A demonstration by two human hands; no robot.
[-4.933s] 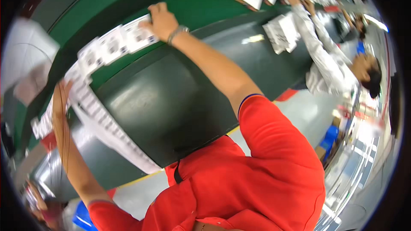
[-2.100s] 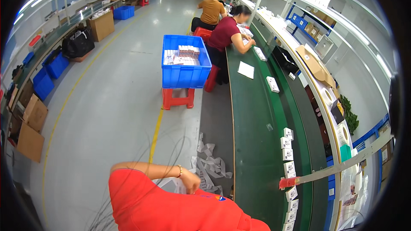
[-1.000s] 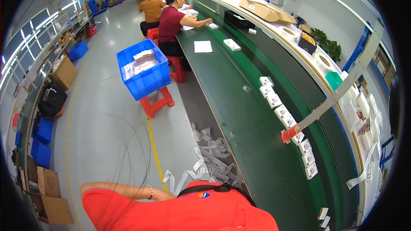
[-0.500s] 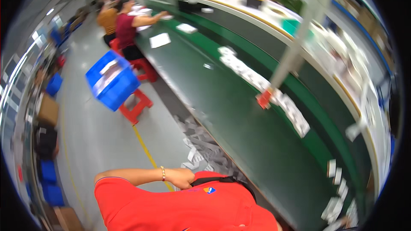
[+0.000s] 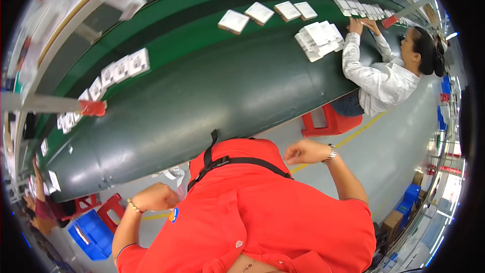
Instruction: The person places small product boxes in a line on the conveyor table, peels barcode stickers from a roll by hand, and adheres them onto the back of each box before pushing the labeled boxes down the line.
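Observation:
In the head view my left hand [image 5: 155, 196], with a beaded bracelet at the wrist, hangs beside my red shirt, off the near edge of the long green worktable [image 5: 202, 106]. Its fingers are curled, a little blurred, and I see nothing held. On the other side of my body my right hand [image 5: 305, 151], with a metal watch, is in the air, its fingers loosely closed around nothing. Neither hand touches the table. A black buckled strap [image 5: 237, 161] crosses my shirt between them. Small white boxes [image 5: 121, 69] lie in a row along the table's far side.
On the right a co-worker in a white top [image 5: 384, 81] handles white boxes beside a pile of them [image 5: 319, 39]. A red-ended post [image 5: 93, 108] stands over the table at left. Red stools [image 5: 331, 121] and a blue bin [image 5: 92, 235] stand along the near side.
My view has swung to the right, bringing the co-worker in white into sight. My left hand has left the strap at my waist, and my right hand now shows.

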